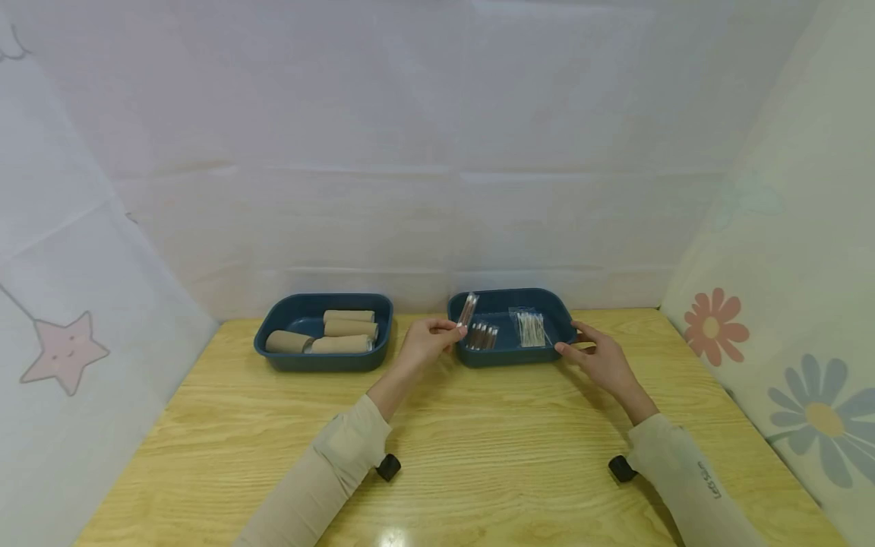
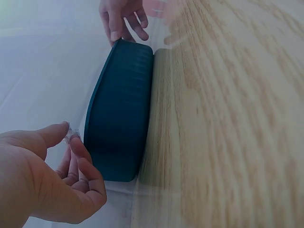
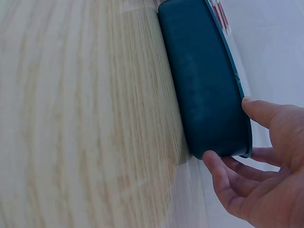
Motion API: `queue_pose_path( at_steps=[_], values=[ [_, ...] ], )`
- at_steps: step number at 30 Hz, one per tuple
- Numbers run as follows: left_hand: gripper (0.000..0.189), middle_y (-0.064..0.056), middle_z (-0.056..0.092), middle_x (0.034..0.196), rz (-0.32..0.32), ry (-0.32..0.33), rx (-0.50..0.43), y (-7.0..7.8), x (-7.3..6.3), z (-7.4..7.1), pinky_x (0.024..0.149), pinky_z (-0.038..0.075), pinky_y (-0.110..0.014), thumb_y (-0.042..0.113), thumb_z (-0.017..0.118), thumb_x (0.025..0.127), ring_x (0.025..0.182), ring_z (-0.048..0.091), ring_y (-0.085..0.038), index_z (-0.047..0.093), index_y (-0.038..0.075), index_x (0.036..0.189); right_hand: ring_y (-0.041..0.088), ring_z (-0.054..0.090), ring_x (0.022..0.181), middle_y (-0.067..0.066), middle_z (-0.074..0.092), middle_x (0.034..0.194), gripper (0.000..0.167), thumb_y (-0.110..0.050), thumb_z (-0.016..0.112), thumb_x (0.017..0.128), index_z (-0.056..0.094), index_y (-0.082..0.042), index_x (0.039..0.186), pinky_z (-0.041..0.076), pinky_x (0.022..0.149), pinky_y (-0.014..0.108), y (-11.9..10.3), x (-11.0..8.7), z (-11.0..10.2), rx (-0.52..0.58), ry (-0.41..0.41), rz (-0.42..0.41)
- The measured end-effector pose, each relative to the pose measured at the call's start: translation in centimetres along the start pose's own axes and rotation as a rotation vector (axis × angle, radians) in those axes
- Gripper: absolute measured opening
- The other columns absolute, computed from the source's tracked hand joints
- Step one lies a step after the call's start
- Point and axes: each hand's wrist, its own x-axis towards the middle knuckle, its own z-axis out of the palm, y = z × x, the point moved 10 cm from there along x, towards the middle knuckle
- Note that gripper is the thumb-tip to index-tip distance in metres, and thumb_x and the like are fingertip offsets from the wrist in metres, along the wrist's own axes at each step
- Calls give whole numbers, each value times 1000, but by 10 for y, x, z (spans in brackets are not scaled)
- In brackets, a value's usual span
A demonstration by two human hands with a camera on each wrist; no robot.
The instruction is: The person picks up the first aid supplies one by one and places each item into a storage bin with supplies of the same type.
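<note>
My left hand (image 1: 425,343) pinches a small clear packet of brown swabs (image 1: 468,310) between thumb and fingertips, tilted above the left end of a dark blue tray (image 1: 506,357). In the left wrist view only the clear end of the packet (image 2: 71,132) shows. Inside that tray lie more brown swabs (image 1: 483,336) with white tips and a clear bag of white cotton swabs (image 1: 530,328). My right hand (image 1: 604,365) holds the tray's right end. Its thumb (image 3: 259,110) is on the rim, and the other fingers bend around the end wall.
To the left stands a second blue tray (image 1: 328,363) with several cardboard rolls (image 1: 342,346) in it. Both trays sit at the back of the wooden table (image 1: 478,456), close to a white cloth backdrop (image 1: 410,190). Patterned cloth (image 1: 759,289) hangs along the right side.
</note>
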Motion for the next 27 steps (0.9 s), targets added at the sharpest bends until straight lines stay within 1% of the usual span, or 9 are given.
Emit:
queue_pose_path(
  at_steps=[3, 7, 12, 14, 15, 19, 22, 25, 27],
  values=[
    [37, -12, 68, 105, -33, 8, -10, -3, 0, -1, 96, 45, -58, 33, 80, 92, 107, 59, -48, 71, 7, 117, 46, 60, 115, 30, 50, 141, 87, -51, 68, 96, 32, -5, 160, 55, 85, 54, 0, 0, 2, 5, -7, 1],
    [40, -9, 68, 106, -45, 26, 6, -7, 1, -3, 96, 46, -57, 35, 81, 91, 105, 60, -46, 71, 7, 118, 46, 60, 115, 30, 50, 141, 86, -50, 69, 96, 32, -5, 160, 55, 86, 54, 0, 1, 4, 6, -10, 3],
    [58, -15, 69, 105, -29, 25, 8, -10, 3, -3, 96, 47, -56, 40, 83, 88, 102, 59, -50, 66, 4, 130, 45, 60, 115, 29, 50, 141, 84, -47, 69, 97, 32, -5, 160, 56, 84, 52, 0, 0, 5, 12, -13, 7],
    [67, -16, 69, 103, -19, 25, 3, -10, 3, -3, 97, 47, -56, 42, 84, 86, 101, 58, -52, 62, 3, 135, 45, 60, 115, 29, 50, 142, 85, -47, 69, 97, 31, -5, 160, 56, 84, 52, 0, 0, 6, 13, -14, 9],
    [67, -14, 69, 103, -17, 27, 1, -11, 3, -3, 97, 47, -56, 43, 85, 85, 101, 58, -53, 62, 3, 135, 45, 60, 116, 30, 50, 142, 85, -48, 69, 97, 31, -5, 160, 56, 85, 52, 0, 0, 6, 15, -14, 9],
    [63, -10, 69, 103, -9, 33, -3, -12, 4, -4, 95, 47, -56, 46, 82, 87, 100, 60, -49, 63, 6, 132, 46, 59, 117, 30, 50, 141, 87, -49, 69, 96, 31, -4, 160, 56, 86, 53, 2, -1, 7, 19, -16, 12],
    [56, -13, 69, 109, 6, 34, -14, -10, 3, -6, 95, 47, -57, 47, 78, 91, 101, 62, -46, 62, 8, 128, 46, 60, 117, 30, 51, 140, 87, -49, 69, 96, 31, -3, 160, 56, 85, 52, 4, -2, 8, 17, -21, 14],
    [50, -16, 69, 111, 51, 36, 1, -2, 0, -10, 90, 51, -54, 46, 74, 94, 100, 64, -44, 62, 10, 127, 46, 60, 116, 29, 52, 139, 87, -48, 69, 97, 31, -3, 160, 56, 85, 52, 7, -2, 10, 7, -36, 20],
    [47, -17, 69, 110, 107, 29, 44, 9, -5, -13, 84, 54, -49, 44, 72, 97, 96, 66, -42, 62, 10, 128, 45, 60, 116, 29, 51, 140, 88, -51, 68, 97, 28, -4, 161, 56, 85, 52, 8, -2, 12, -7, -45, 27]
  ],
)
